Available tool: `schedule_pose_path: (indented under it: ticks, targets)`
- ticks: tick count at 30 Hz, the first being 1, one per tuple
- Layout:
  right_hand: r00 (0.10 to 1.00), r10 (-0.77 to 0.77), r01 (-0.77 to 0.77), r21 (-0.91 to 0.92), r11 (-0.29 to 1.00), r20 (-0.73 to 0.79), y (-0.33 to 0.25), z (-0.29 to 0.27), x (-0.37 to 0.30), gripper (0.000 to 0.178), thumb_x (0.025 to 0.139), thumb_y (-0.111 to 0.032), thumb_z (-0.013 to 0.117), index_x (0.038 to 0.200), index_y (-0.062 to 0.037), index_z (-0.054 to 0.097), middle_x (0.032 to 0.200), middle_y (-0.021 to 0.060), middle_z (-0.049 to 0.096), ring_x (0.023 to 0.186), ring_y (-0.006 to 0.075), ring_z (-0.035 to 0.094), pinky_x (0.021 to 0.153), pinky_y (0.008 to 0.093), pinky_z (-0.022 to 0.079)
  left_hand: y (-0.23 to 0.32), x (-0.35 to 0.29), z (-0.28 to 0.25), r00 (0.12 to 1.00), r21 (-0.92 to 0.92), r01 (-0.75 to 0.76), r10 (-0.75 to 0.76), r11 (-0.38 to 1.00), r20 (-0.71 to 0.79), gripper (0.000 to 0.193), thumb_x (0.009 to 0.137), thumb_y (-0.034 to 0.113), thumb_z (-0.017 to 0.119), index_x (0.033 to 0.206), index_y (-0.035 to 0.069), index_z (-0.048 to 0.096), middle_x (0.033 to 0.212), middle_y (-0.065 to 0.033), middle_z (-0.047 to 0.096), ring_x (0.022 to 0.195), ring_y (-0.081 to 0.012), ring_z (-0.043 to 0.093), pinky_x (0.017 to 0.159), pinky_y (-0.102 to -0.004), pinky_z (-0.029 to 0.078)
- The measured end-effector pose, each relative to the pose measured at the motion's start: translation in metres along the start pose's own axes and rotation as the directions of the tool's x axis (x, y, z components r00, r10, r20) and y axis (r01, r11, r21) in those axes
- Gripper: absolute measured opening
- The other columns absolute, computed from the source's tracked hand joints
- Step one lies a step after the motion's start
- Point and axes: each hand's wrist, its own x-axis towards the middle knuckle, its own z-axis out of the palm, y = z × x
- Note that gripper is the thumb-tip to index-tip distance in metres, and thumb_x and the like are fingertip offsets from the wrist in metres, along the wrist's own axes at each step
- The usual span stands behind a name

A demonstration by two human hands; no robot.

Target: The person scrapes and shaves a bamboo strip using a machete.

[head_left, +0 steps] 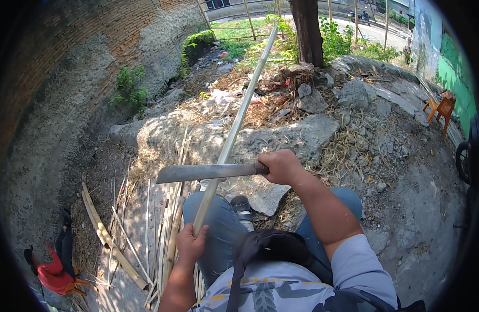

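My right hand (281, 166) is wrapped round the dark handle of a machete (208, 172). Its broad grey blade points left and crosses over a long pale bamboo strip (238, 120); whether blade and strip touch I cannot tell. In my left hand (191, 240) I grip the strip's near end, above my left knee. From there it slants up and away, its far end near a tree trunk. Beside my left leg lies a bundle of split bamboo strips (169, 236) on the ground.
Thicker bamboo pieces (108, 240) lie farther left. At the lower left a person in a red top (55, 274) sits on an orange chair. Broken concrete slabs (296, 136) and rubble lie ahead, before a tree trunk (308, 34). An orange plastic chair (440, 110) stands far right.
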Motion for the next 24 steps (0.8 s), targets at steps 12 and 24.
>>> schedule_pose_path:
  ticks: [12, 24]
  targets:
    - [0.991, 0.134, -0.133, 0.078, 0.988, -0.013, 0.020, 0.006, 0.002, 0.014, 0.076, -0.019, 0.072, 0.088, -0.0136, 0.066, 0.080, 0.0115, 0.070, 0.081, 0.0357, 0.070, 0.073, 0.0492, 0.054, -0.001, 0.002, -0.002, 0.999, 0.097, -0.040, 0.038, 0.994, 0.022, 0.053, 0.089, 0.051, 0.075, 0.077, 0.002, 0.058, 0.061, -0.0164, 0.057, 0.055, -0.0340, 0.057, 0.055, -0.0440, 0.044]
    - [0.997, -0.072, 0.071, 0.030, 0.997, 0.024, -0.026, 0.015, 0.003, 0.016, 0.074, -0.017, 0.071, 0.089, -0.0140, 0.067, 0.078, 0.0105, 0.070, 0.080, 0.0326, 0.071, 0.073, 0.0468, 0.055, 0.005, 0.000, 0.004, 0.996, 0.088, -0.078, 0.082, 0.993, -0.042, 0.048, 0.094, 0.048, 0.069, 0.080, 0.003, 0.060, 0.061, -0.0160, 0.057, 0.055, -0.0350, 0.058, 0.054, -0.0446, 0.044]
